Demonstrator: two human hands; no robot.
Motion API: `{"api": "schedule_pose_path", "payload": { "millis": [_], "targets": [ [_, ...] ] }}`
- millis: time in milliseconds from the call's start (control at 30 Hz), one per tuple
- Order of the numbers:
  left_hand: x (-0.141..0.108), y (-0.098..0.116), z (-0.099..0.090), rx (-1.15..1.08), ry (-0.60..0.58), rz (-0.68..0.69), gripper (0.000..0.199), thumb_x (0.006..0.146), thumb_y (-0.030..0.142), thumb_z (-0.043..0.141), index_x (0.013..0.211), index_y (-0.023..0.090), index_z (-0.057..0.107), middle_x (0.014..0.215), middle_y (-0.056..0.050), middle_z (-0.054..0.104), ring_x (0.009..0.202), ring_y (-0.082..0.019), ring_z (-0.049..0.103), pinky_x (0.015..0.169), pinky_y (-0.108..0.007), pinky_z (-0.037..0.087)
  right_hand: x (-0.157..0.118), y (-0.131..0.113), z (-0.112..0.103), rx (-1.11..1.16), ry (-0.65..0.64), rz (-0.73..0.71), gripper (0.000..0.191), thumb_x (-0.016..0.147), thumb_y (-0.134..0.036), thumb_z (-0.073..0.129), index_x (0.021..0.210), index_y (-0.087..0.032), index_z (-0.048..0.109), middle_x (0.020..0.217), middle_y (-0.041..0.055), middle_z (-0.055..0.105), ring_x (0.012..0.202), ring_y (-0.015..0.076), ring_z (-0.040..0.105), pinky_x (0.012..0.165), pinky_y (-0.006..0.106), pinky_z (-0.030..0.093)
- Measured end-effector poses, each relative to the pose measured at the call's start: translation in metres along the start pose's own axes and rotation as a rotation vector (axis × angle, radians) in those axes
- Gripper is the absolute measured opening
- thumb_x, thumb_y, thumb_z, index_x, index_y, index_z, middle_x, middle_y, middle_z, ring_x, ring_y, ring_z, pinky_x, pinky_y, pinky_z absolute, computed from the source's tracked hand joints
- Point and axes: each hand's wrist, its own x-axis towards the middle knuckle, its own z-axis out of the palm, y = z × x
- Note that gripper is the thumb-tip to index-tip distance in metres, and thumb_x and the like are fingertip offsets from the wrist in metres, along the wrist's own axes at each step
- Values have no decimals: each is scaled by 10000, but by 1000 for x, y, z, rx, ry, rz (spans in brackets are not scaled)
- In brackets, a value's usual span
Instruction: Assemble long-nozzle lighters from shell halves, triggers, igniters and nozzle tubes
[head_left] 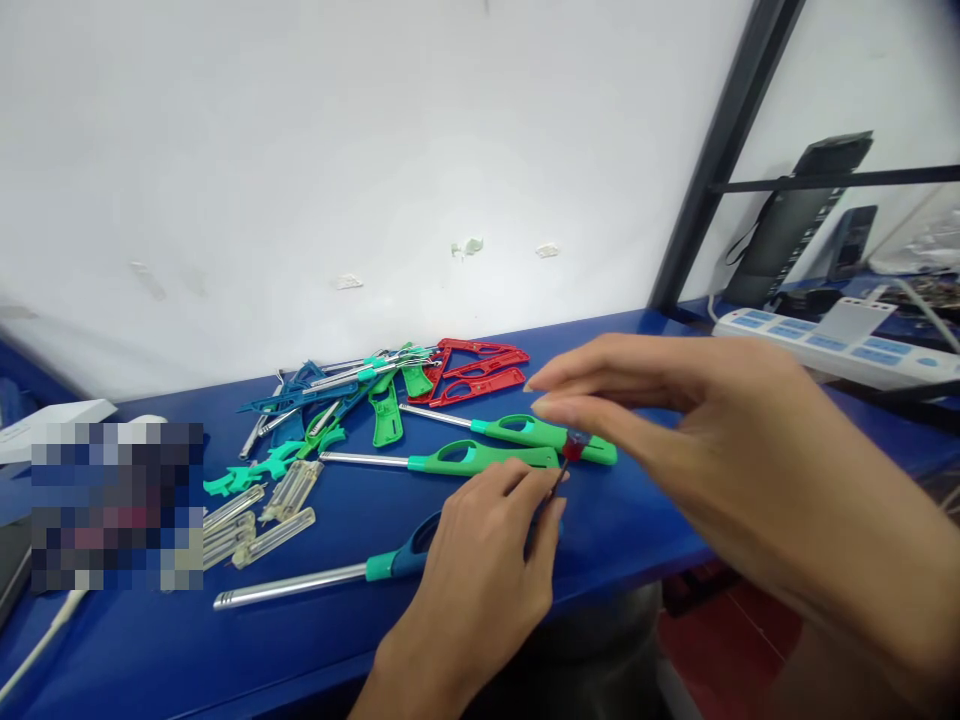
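Observation:
My left hand (487,560) pinches the thin shaft of a screwdriver, whose red and clear handle (576,443) points up. Partly beneath this hand lies a lighter with a blue body and silver tube (292,588). My right hand (637,400) hovers to the right of the handle, thumb and fingers apart, holding nothing. Two green lighters, a nearer one (450,458) and a farther one (525,430), lie behind the hands. Further back are red shell halves (480,385), a green shell half (387,418) and a pile of blue parts and metal tubes (330,385).
Clear plastic tanks (274,537) and teal pieces (277,460) lie on the blue table (172,650) at left, near a blurred item and a white cable (45,640). A white power strip (847,345) and black rack post (705,170) stand at right.

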Motion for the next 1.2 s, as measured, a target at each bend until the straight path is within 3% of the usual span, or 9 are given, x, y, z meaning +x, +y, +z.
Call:
{"api": "schedule_pose_path", "payload": {
  "millis": [100, 267, 467, 567, 700, 800, 1000, 1100, 1200],
  "targets": [
    [1, -2, 0, 17, -13, 3, 242, 1042, 196, 497, 1186, 240, 686, 1054, -30, 706, 966, -229, 685, 866, -407, 545, 1, -1, 1, -13, -5, 9, 129, 918, -334, 775, 789, -342, 776, 848, -121, 779, 751, 145, 741, 624, 212, 556],
    [1, -2, 0, 11, -20, 0, 249, 1036, 169, 487, 1173, 235, 684, 1032, -32, 705, 946, -229, 682, 854, -406, 545, -7, 2, -8, 60, -85, -33, 244, 1019, -308, 590, 1081, -443, 783, 1054, -148, 780, 926, 132, 753, 846, 186, 579],
    [-1, 2, -3, -28, 9, -17, 178, 1013, 167, 531, 1094, 248, 668, 1104, -8, 720, 1004, -216, 687, 890, -388, 540, -3, 0, -4, 25, 56, 42, 104, 857, -334, 812, 765, -352, 766, 798, -105, 772, 688, 164, 740, 579, 212, 565],
    [1, 2, -1, -45, 35, 2, 162, 1023, 178, 531, 1082, 243, 667, 1106, -14, 719, 996, -204, 692, 880, -360, 539, -1, -1, -1, -65, 91, 54, 152, 800, -422, 866, 766, -329, 751, 703, -80, 745, 599, 186, 711, 479, 255, 508],
    [3, -3, 1, -29, 41, 23, 191, 1039, 164, 506, 1062, 247, 677, 1053, -3, 730, 952, -196, 704, 839, -342, 540, -3, 0, -3, -82, 35, 9, 37, 882, -380, 771, 906, -355, 785, 845, -97, 784, 705, 177, 738, 625, 258, 574],
    [2, -4, 1, -23, 31, 18, 209, 1036, 150, 505, 1098, 247, 679, 1068, -6, 734, 968, -203, 706, 858, -353, 545, -6, 1, -7, 2, -72, -19, 224, 950, -263, 626, 998, -388, 805, 976, -138, 795, 852, 144, 767, 768, 215, 589],
    [2, -1, -1, -34, 25, -10, 205, 1034, 164, 496, 1079, 243, 680, 1066, -22, 722, 951, -205, 696, 842, -352, 543, -2, -2, -1, 48, -7, 55, 146, 857, -270, 795, 739, -339, 744, 778, -124, 754, 697, 129, 720, 590, 210, 542],
    [3, 0, -2, -33, 22, -7, 191, 1022, 173, 513, 1083, 234, 685, 1077, -35, 724, 994, -226, 698, 868, -365, 547, -1, -5, 8, -34, 75, 66, 194, 809, -348, 864, 725, -297, 698, 710, -85, 721, 611, 158, 677, 529, 282, 510],
    [4, -1, -3, -8, 17, 16, 215, 1029, 160, 488, 1065, 222, 692, 1060, -44, 726, 1003, -240, 702, 873, -374, 548, -4, -7, 7, -61, 28, -4, 130, 879, -376, 783, 786, -301, 732, 771, -73, 750, 644, 176, 693, 564, 301, 523]
  ]
}}
